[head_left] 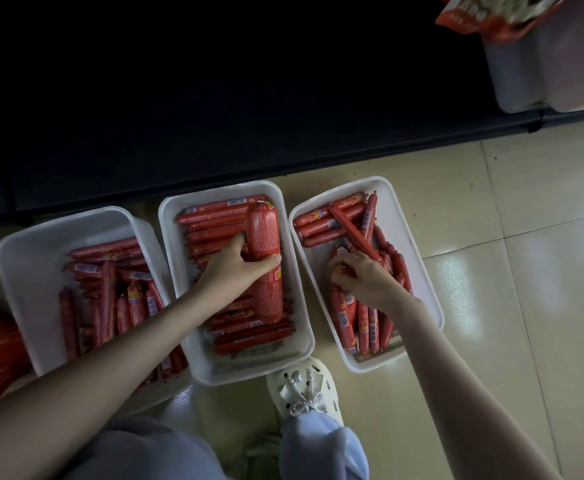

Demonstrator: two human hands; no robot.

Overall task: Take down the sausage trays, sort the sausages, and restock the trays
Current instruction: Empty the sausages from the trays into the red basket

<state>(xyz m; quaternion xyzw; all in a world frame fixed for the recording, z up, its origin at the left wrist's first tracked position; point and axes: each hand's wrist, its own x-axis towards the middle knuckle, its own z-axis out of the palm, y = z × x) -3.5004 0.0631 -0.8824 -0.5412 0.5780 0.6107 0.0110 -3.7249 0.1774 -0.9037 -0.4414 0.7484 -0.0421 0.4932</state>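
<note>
While the three trays sit on the floor: sorting looks to be the step in hand. The thick sausage (262, 244) is the odd one in the middle tray (183, 220), lying lengthwise on top of slim sausages (214, 223) stacked crosswise.
Left hand (235, 270): it grips the thick sausage near its middle, thumb on the right flank and fingers curled round the left flank.
Left forearm: it reaches in from the lower left, passing over the near end of the left tray (23, 258).
Right hand (365, 277): it is low in the right tray (399, 220), knuckles up, with fingers curled and pinching the end of a short sausage (340, 268).
Thin stick (352, 233): it slants across the right tray with its lower end at the knuckles; whether the hand holds it I cannot tell.
Doing it well: lift the thick sausage straight up, balanced at its middle, so the neat rows beneath are not dragged askew. Clear one kind at a time, and lay each kind parallel.
Left tray contents: mixed lengths, pointing several ways, not yet sorted.
Surroundings: a dark shelf (214, 98) behind the trays, and a white shoe (304, 389) just beside the middle tray's near corner.
</note>
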